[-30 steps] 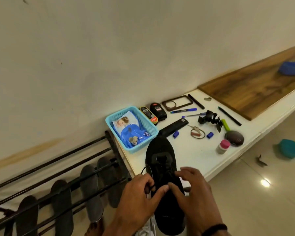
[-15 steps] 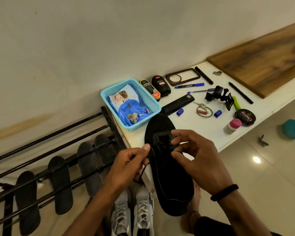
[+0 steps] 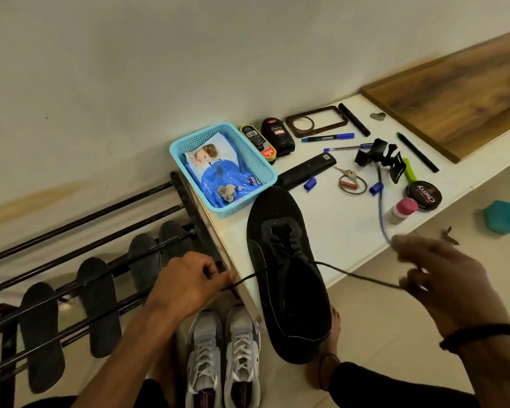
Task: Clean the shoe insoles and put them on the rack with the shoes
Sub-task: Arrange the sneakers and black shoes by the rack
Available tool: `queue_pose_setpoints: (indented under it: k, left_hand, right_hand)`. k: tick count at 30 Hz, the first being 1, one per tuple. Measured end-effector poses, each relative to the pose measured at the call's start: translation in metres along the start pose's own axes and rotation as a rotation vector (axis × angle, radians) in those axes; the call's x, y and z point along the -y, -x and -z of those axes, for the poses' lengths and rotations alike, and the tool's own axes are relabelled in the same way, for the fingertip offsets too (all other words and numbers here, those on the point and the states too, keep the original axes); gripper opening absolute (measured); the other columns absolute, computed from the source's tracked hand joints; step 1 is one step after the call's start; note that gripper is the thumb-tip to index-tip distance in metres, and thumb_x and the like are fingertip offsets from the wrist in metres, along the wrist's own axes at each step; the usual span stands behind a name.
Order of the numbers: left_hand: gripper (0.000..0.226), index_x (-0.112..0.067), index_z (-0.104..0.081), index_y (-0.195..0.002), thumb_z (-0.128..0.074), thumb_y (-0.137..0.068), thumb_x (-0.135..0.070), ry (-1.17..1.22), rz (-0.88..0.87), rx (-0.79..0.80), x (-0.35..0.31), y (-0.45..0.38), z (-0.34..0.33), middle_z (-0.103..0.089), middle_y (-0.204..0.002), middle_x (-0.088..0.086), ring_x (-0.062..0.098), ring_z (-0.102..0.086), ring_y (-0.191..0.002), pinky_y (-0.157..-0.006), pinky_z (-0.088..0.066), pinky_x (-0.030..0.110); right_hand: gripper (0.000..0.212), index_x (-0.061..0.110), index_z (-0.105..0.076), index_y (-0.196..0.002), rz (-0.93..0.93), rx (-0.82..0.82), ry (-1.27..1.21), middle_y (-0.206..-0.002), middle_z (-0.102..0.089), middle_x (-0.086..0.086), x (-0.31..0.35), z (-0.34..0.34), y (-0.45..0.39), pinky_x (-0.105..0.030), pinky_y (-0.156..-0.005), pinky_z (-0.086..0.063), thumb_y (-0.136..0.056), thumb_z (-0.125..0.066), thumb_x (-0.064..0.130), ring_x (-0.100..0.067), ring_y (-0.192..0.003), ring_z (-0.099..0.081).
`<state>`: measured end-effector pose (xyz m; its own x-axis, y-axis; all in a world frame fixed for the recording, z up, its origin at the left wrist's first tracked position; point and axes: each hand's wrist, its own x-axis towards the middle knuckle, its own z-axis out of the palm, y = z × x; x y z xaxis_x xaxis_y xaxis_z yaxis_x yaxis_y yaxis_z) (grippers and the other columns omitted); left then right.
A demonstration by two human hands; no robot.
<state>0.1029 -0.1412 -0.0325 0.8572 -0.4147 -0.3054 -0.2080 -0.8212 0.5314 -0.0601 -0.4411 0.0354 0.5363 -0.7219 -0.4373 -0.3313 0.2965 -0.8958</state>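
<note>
A black shoe [image 3: 289, 278] lies on the white table's [image 3: 336, 225] front corner, its heel hanging over the edge. Its black lace [image 3: 351, 273] is stretched out to both sides. My left hand [image 3: 189, 282] pinches the left lace end beside the table edge. My right hand [image 3: 436, 269], blurred, holds the right lace end off the table's front. Several dark insoles [image 3: 97, 307] lean on the black metal rack [image 3: 80, 222] at the left. A pair of white sneakers [image 3: 224, 360] stands on the floor below the black shoe.
A blue basket [image 3: 186, 142] with a blue wipes pack sits behind the shoe. Polish bottles [image 3: 277, 136], pens, keys [image 3: 349, 179], a black clamp [image 3: 380, 156], a polish tin [image 3: 423, 194] and a pink-capped bottle [image 3: 402, 210] lie on the table. A wooden board [image 3: 460, 95] sits far right. A teal object [image 3: 502, 217] lies on the floor.
Both hands have moved apart from the shoe's tongue, pulling the lace ends out sideways. The view has tilted down, showing the white sneakers fully.
</note>
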Motion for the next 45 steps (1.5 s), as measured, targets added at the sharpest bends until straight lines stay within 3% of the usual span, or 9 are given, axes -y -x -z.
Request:
queue_pose_setpoints:
  k: [2,4,6,8,12,19,25,33,45]
  left_hand:
    - [0.015,-0.034,-0.069,-0.085,-0.072,-0.088,-0.048,0.067,-0.123,-0.077,-0.007,0.001,-0.001,-0.066,-0.081,-0.017,-0.007,-0.061,-0.079,-0.06,-0.043,0.008]
    - [0.013,-0.034,-0.071,-0.103,-0.073,-0.091,-0.038,0.174,-0.296,-0.187,-0.019,0.001,-0.003,-0.064,-0.092,-0.021,-0.002,-0.062,-0.089,-0.071,-0.045,0.006]
    - [0.017,-0.031,-0.074,-0.111,-0.071,-0.094,-0.031,0.269,-0.438,-0.217,-0.034,0.001,-0.005,-0.068,-0.097,-0.02,0.003,-0.065,-0.091,-0.075,-0.049,0.011]
    - [0.021,-0.028,-0.075,-0.116,-0.071,-0.096,-0.027,0.302,-0.534,-0.186,-0.044,0.001,-0.01,-0.071,-0.103,-0.017,0.006,-0.067,-0.095,-0.08,-0.053,0.016]
    - [0.024,-0.025,-0.074,-0.12,-0.065,-0.099,-0.03,0.262,-0.629,-0.162,-0.052,0.0,-0.022,-0.071,-0.11,-0.013,0.005,-0.066,-0.102,-0.085,-0.056,0.024]
    - [0.023,-0.025,-0.068,-0.12,-0.054,-0.104,-0.034,0.075,-0.659,-0.171,-0.056,0.002,-0.03,-0.067,-0.112,-0.008,0.004,-0.062,-0.102,-0.094,-0.05,0.018]
    - [0.023,-0.024,-0.058,-0.113,-0.038,-0.108,-0.035,0.05,-0.584,-0.131,-0.061,0.007,-0.035,-0.059,-0.105,-0.008,0.005,-0.056,-0.092,-0.084,-0.046,0.015]
    - [0.014,-0.023,-0.063,-0.113,-0.052,-0.106,-0.024,0.278,-0.528,-0.141,-0.058,0.004,-0.029,-0.063,-0.101,-0.015,0.004,-0.061,-0.097,-0.081,-0.045,0.011]
    - [0.025,-0.022,-0.062,-0.12,-0.046,-0.106,-0.035,0.063,-0.571,-0.183,-0.058,-0.005,-0.041,-0.061,-0.113,-0.006,0.008,-0.06,-0.098,-0.09,-0.05,0.017]
  right_hand:
    - [0.016,0.023,-0.074,-0.092,0.104,-0.119,0.658,-0.096,-0.073,-0.001,-0.013,0.003,0.006,-0.031,-0.067,-0.048,-0.079,-0.083,0.028,-0.013,-0.076,-0.063]
    - [0.019,0.027,-0.071,-0.099,0.271,-0.173,0.883,-0.108,-0.069,0.002,-0.015,-0.009,0.011,-0.034,-0.075,-0.047,-0.082,-0.079,0.033,-0.016,-0.09,-0.064]
    - [0.02,0.033,-0.071,-0.104,0.54,-0.081,0.916,-0.114,-0.06,0.006,-0.007,-0.028,0.009,-0.037,-0.082,-0.051,-0.084,-0.076,0.034,-0.016,-0.102,-0.059]
    - [0.016,0.037,-0.071,-0.103,0.684,0.22,0.92,-0.109,-0.06,0.014,0.0,-0.049,0.001,-0.026,-0.081,-0.053,-0.088,-0.072,0.032,-0.005,-0.097,-0.059]
    - [0.02,0.039,-0.069,-0.112,0.605,0.622,0.903,-0.11,-0.064,0.02,-0.011,-0.073,-0.007,-0.022,-0.088,-0.053,-0.097,-0.06,0.032,0.0,-0.101,-0.057]
    - [0.016,0.036,-0.068,-0.108,0.597,0.641,0.884,-0.109,-0.061,0.015,-0.016,-0.076,-0.011,-0.025,-0.089,-0.051,-0.097,-0.058,0.031,-0.006,-0.101,-0.055]
    - [0.009,0.028,-0.061,-0.106,0.614,0.635,0.947,-0.107,-0.057,0.009,-0.021,-0.08,-0.01,-0.014,-0.077,-0.042,-0.101,-0.053,0.029,-0.007,-0.095,-0.053]
    - [0.018,0.032,-0.06,-0.115,0.555,0.646,0.74,-0.111,-0.062,0.015,-0.023,-0.069,-0.019,-0.024,-0.083,-0.052,-0.104,-0.047,0.029,-0.004,-0.1,-0.058]
    - [0.017,0.028,-0.061,-0.106,0.715,0.588,0.853,-0.104,-0.059,0.015,-0.023,-0.079,-0.018,-0.012,-0.078,-0.045,-0.1,-0.054,0.014,-0.004,-0.096,-0.055]
